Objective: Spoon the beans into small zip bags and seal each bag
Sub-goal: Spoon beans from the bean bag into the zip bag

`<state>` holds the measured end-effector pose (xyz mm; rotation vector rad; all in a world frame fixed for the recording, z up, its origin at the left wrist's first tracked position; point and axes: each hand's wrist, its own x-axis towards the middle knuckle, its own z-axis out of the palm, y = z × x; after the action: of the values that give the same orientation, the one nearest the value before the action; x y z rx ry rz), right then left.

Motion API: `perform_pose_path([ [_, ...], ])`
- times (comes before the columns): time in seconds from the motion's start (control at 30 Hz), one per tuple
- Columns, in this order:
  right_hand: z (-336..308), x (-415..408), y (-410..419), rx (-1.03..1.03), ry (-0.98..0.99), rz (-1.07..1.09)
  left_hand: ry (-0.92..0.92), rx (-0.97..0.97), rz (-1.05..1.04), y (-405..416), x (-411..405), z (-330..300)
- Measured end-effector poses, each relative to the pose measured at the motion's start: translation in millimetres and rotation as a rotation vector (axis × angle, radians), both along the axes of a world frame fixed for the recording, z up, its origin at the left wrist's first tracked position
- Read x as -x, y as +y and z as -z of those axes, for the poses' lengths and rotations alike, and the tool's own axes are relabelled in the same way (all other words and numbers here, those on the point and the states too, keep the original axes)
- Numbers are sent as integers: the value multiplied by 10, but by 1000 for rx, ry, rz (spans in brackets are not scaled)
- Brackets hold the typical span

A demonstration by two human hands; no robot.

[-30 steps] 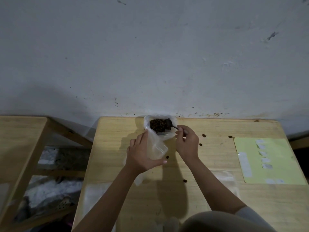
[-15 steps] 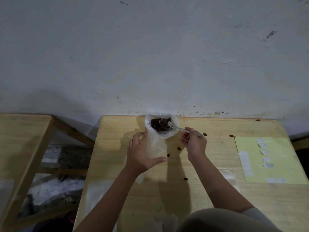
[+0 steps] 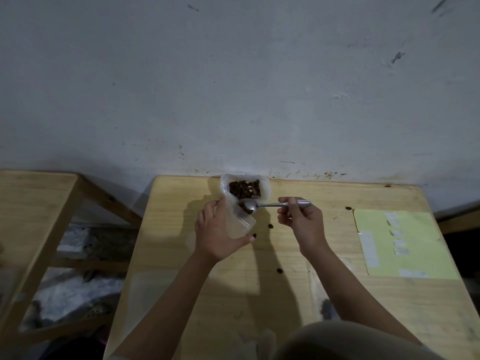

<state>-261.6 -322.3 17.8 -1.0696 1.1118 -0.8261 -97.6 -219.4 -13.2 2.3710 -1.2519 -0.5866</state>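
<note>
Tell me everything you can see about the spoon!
The spoon looks like shiny silvery metal, with a rounded bowl and a long thin handle. The right hand pinches the handle near its end. The spoon lies nearly level, its bowl pointing left, over the mouth of the small clear bag that the left hand holds. Some dark beans sit at its bowl.

Table [image 3: 337,294]: pale wood, matt, visible grain. Spoon [image 3: 262,204]: polished metal, glossy. Small zip bag [image 3: 237,226]: thin translucent plastic, smooth. Yellow sheet [image 3: 415,245]: matt paper. Wall [image 3: 233,87]: rough, scuffed, matt plaster
</note>
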Motion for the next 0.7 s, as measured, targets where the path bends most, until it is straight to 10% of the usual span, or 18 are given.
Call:
perform_pose_path([
  [0.47, 325, -338, -228, 150, 324, 29, 48, 2, -39, -27, -34, 60],
  [0.7, 443, -534, -234, -215, 198, 129, 43, -38, 4, -123, -62, 94],
])
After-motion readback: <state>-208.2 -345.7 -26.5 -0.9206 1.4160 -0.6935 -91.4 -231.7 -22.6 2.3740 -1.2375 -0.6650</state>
